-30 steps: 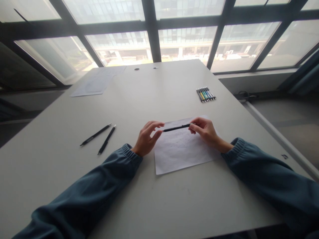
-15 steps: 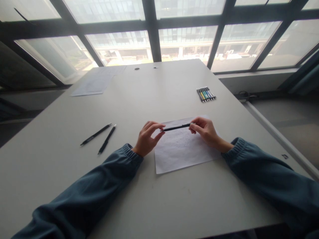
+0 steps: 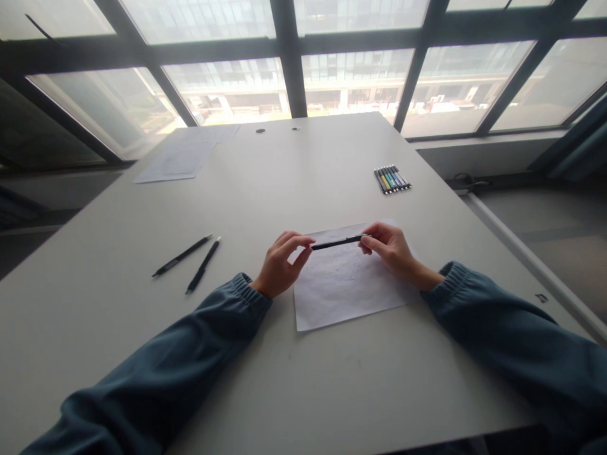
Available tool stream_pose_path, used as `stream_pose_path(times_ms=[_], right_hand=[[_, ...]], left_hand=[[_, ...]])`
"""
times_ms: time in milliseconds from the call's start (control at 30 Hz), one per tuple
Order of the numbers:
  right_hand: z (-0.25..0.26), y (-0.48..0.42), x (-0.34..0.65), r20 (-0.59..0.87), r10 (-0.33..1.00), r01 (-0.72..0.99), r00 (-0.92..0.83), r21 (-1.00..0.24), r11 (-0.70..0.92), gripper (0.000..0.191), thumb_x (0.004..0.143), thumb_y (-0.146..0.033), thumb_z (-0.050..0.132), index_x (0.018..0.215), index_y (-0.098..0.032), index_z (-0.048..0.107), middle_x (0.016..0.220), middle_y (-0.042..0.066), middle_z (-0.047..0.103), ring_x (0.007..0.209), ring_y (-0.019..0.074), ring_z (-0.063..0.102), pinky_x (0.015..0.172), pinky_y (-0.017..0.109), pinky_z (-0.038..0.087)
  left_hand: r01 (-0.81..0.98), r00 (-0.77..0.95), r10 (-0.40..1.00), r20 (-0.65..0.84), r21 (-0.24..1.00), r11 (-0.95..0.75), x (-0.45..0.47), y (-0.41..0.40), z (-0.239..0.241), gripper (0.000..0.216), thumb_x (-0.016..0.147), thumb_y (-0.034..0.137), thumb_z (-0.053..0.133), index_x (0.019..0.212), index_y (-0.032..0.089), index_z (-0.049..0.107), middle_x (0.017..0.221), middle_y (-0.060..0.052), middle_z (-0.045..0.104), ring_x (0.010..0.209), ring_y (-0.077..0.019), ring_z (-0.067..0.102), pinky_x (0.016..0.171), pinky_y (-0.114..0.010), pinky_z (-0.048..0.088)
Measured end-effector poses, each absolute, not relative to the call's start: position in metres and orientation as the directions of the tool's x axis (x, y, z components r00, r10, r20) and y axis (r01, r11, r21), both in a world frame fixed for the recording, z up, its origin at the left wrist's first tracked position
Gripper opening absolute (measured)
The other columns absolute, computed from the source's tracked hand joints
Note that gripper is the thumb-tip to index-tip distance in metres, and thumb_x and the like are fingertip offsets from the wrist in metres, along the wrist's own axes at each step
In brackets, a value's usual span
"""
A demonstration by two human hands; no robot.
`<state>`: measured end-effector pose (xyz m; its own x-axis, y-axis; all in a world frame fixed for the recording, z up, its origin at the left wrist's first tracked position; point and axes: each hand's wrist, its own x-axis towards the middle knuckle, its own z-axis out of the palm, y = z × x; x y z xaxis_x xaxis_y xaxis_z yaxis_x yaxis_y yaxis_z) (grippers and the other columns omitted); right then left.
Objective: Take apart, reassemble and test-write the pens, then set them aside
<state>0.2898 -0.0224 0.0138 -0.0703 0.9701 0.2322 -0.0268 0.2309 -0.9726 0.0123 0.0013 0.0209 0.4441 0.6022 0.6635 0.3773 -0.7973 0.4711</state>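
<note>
A slim black pen (image 3: pixel 336 242) is stretched almost level between my two hands, above a sheet of paper (image 3: pixel 351 297) with faint markings. Thumb and fingertips of my left hand (image 3: pixel 283 262) pinch its left end. At the other end, my right hand (image 3: pixel 389 248) grips it between thumb and curled fingers, hiding part of the tip. Left of my left hand lie two dark pens on the tabletop, one black pen (image 3: pixel 182 256) and another (image 3: pixel 203 265) beside it, both at a slant.
A row of several pens with coloured barrels (image 3: pixel 392 179) lies at the back right of the white table (image 3: pixel 284 183). Thin papers (image 3: pixel 173 158) rest at the far left. Large windows (image 3: pixel 227 88) stand behind the table. A small dark mark (image 3: pixel 541 297) shows near the right edge.
My left thumb and fingertips have closed in on the pen's left end, which showed between them before. The right hand and the other things look unmoved.
</note>
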Motion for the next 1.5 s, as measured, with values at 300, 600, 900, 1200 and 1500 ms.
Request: stream_pose_path(times_ms=[300,600,900,1200,1500], right_hand=[[0.011,-0.021,0.292,0.234,0.969,-0.026,-0.075,-0.972,0.233,0.024,0.082,-0.039,0.078,0.083,-0.017,0.068,0.071,0.003,0.07,0.059,0.0131,0.059,0.057,0.028,0.048],[0.011,-0.022,0.292,0.241,0.969,-0.05,-0.054,-0.97,0.239,0.022,0.082,-0.037,0.077,0.083,-0.018,0.067,0.069,0.002,0.069,0.059,0.0133,0.059,0.057,0.028,0.048],[0.011,-0.022,0.292,0.262,0.965,-0.042,-0.007,-0.964,0.262,0.021,0.082,-0.036,0.076,0.082,-0.018,0.066,0.067,0.001,0.068,0.058,0.0132,0.058,0.057,0.028,0.047],[0.001,-0.014,0.294,0.267,0.95,-0.079,0.163,-0.956,0.282,0.02,0.082,-0.038,0.073,0.085,-0.02,0.063,0.063,-0.003,0.06,0.057,0.013,0.056,0.056,0.028,0.045],[0.0,-0.008,0.3,0.237,0.917,-0.155,0.321,-0.942,0.298,0.014,0.082,-0.033,0.066,0.082,-0.021,0.059,0.059,-0.003,0.055,0.054,0.0125,0.049,0.052,0.027,0.039]], left_hand=[[0.394,0.419,0.671,0.611,0.544,-0.741,0.011,-0.001,0.017,0.015,0.099,0.023,0.055,0.106,0.019,0.068,0.083,-0.003,0.069,0.076,-0.0133,0.066,0.07,-0.026,0.054],[0.397,0.388,0.691,0.61,0.566,-0.722,0.01,0.002,0.017,0.013,0.095,0.03,0.066,0.101,0.02,0.073,0.081,-0.003,0.071,0.074,-0.0144,0.066,0.068,-0.027,0.054],[0.436,0.409,0.629,0.662,0.463,-0.771,0.011,0.006,0.015,0.01,0.091,0.024,0.069,0.098,0.023,0.076,0.09,-0.005,0.07,0.086,-0.0174,0.063,0.08,-0.034,0.053],[0.513,0.317,0.659,0.682,0.461,-0.724,0.01,0.007,0.015,0.011,0.093,0.029,0.067,0.096,0.023,0.076,0.09,-0.004,0.068,0.086,-0.017,0.063,0.08,-0.034,0.053],[0.545,0.225,0.68,0.698,0.489,-0.682,0.009,0.005,0.016,0.011,0.095,0.026,0.064,0.095,0.02,0.073,0.094,-0.005,0.067,0.089,-0.0171,0.063,0.077,-0.031,0.054]])
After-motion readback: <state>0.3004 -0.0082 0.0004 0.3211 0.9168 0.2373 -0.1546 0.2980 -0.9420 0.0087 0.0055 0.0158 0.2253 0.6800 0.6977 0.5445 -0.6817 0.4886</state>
